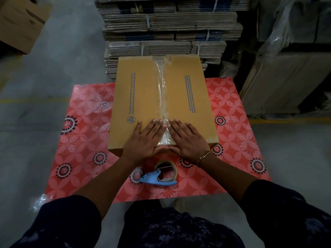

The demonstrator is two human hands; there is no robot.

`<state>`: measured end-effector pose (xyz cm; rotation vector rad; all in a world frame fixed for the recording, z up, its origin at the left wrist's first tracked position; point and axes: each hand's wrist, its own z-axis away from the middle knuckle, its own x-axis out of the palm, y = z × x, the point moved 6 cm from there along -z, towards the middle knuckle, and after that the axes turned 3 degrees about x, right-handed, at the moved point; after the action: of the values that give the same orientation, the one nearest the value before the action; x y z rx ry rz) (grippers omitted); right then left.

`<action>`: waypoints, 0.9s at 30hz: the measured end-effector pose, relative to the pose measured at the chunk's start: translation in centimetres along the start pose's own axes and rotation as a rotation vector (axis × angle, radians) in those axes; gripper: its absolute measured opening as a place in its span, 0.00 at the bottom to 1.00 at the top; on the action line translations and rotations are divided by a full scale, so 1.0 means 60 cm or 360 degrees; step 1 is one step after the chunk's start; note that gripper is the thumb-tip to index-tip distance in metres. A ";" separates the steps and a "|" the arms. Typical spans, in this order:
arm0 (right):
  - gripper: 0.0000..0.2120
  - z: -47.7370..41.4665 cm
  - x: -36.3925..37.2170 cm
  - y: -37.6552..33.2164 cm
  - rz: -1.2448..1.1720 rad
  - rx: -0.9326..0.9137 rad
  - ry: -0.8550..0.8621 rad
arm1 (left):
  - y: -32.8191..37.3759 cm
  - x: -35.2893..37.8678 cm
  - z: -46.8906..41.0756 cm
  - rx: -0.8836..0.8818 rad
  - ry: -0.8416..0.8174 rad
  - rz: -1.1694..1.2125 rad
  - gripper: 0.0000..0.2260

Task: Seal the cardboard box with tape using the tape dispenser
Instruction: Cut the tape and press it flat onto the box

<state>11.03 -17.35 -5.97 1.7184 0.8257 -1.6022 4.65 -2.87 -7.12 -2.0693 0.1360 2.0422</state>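
Note:
A closed brown cardboard box (141, 97) with blue print lies on a red flowered table (84, 140). A strip of clear tape (162, 90) runs along its centre seam from the far edge to the near edge. My left hand (145, 140) and my right hand (188, 138) lie flat on the box's near end, one on each side of the tape, fingers spread, thumbs at the near edge. The blue tape dispenser (159, 177) with its roll of tape rests on the table just in front of the box, between my forearms, held by neither hand.
Tall stacks of bundled flat cardboard (170, 24) rise right behind the table. Wrapped goods (293, 51) stand at the right, a brown carton (19, 24) at the upper left. Grey floor with yellow lines surrounds the table.

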 end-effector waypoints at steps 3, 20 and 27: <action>0.35 0.000 0.005 0.000 0.0023 -0.0040 0.0021 | 0.003 0.001 0.000 0.0028 0.0041 -0.0070 0.33; 0.35 -0.004 0.011 -0.001 -0.0049 -0.0061 -0.0100 | -0.004 0.010 -0.001 0.0073 -0.0144 -0.0067 0.36; 0.40 0.001 0.010 -0.002 -0.0022 -0.0068 -0.0207 | 0.002 -0.004 0.002 0.0015 -0.0114 0.0032 0.38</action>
<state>10.96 -17.32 -6.56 1.5641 0.8031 -1.6744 4.49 -2.96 -6.87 -1.9945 0.1540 2.1198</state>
